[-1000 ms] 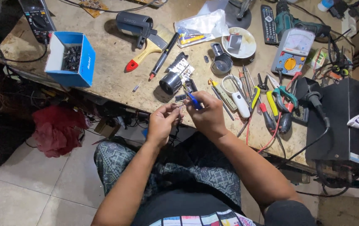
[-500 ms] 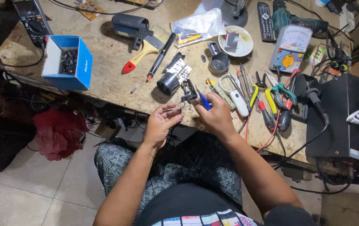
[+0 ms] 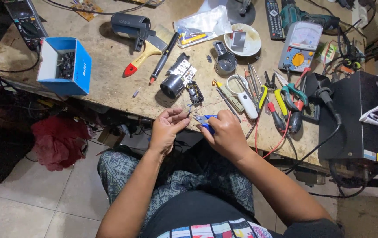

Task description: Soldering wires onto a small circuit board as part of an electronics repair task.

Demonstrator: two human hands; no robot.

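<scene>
My left hand (image 3: pixel 167 128) pinches a thin wire (image 3: pixel 206 105) at the front edge of the wooden workbench (image 3: pixel 114 83). The wire runs up to a small dark electronic part (image 3: pixel 194 93) lying beside a black cylinder (image 3: pixel 172 85). My right hand (image 3: pixel 227 134) grips small blue-handled cutters (image 3: pixel 205 120), whose jaws point left and meet the wire right by my left fingertips. Both hands hover over the bench edge, above my lap.
A blue box (image 3: pixel 64 66) of small parts sits at the left. Pliers, screwdrivers and cutters (image 3: pixel 281 99) lie to the right, with a meter (image 3: pixel 300 46), a brush (image 3: pixel 142 57), a white bowl (image 3: pixel 242 39) and a black unit (image 3: pixel 356 119) at the right edge.
Both hands have dropped slightly toward the bench edge. The cutters now point at the wire held in my left fingers, and the small dark part lies on the bench.
</scene>
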